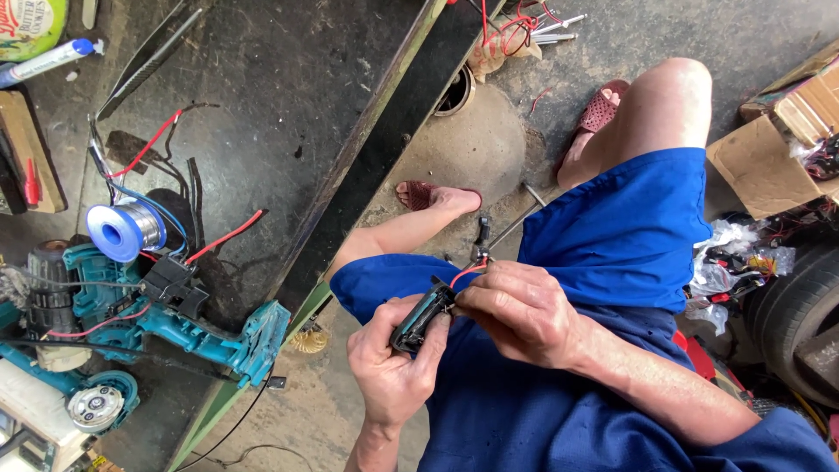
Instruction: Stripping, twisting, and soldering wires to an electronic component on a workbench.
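Left hand: the left hand (pixel 391 367) sits low over the lap, fingers wrapped tight around a small black part (pixel 419 316) with a teal edge, holding it tilted.
Right hand: the right hand (pixel 524 310) comes in from the right, fingertips pinched together on the top end of the black part, where a red wire (pixel 465 273) loops out.
Black part: it is held between both hands above the blue shorts (pixel 612 236), near the middle of the scene, well apart from the bench.
Bench: the dark bench (pixel 280 114) runs along the left side.
On the bench: an opened teal drill body (pixel 210 336) lies at the near left, with red and black leads running from it; a spool of solder (pixel 127 229) stands just beyond it.
Far right: a cardboard box (pixel 769 162) rests on the floor beside the knee.
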